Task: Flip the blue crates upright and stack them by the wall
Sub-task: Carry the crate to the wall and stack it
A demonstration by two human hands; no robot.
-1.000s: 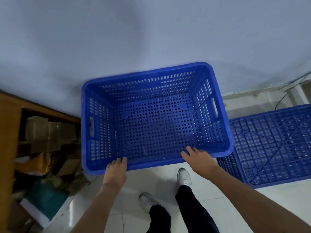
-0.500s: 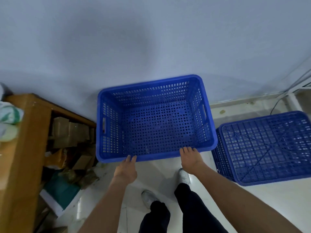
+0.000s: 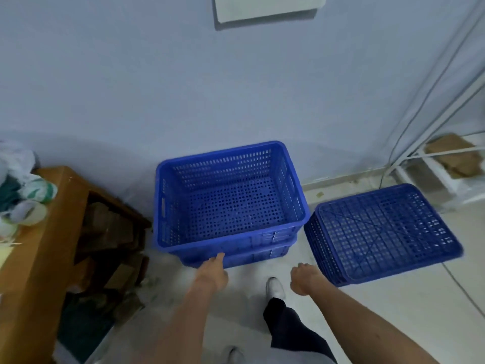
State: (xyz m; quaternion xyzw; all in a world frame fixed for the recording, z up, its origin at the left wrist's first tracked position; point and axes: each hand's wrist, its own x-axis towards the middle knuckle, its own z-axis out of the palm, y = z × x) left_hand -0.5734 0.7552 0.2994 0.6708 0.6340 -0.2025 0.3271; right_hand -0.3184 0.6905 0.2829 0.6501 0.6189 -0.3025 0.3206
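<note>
Head view: by the wall (image 3: 131, 88) an upright crate (image 3: 231, 203) is stacked on a lower crate (image 3: 249, 257), an upturned crate (image 3: 380, 232) is set just beside them, the left hand (image 3: 211, 273), fingers straight, is rested against the stack's front, and the right hand (image 3: 301, 278) is held loosely curled, empty.

Pale floor (image 3: 425, 292) under stacked upright blue crates (image 3: 236, 206), an overturned blue crate (image 3: 380, 232) just beside, wooden desk (image 3: 52, 232) left.
</note>
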